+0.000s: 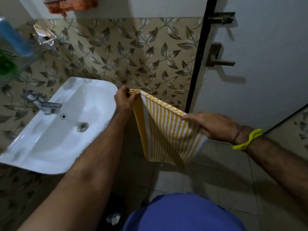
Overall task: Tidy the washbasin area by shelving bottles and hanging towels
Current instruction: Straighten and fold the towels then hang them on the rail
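Yellow-and-white striped cloth, the towel [168, 130], hangs folded in the air just right of the washbasin [55, 124], held by its upper edge. At the end next to the basin's right rim the left hand [124, 99] pinches a bunched corner between thumb and curled fingers. At the other end, farther right of the basin, the right hand [211, 125] lies over the top edge with fingers straight and close together; whether the thumb grips underneath cannot be told. Beyond the basin an orange towel [71, 5] hangs high on the wall, and blurred blue and green bottles [11, 40] stand on a shelf above the basin's left side.
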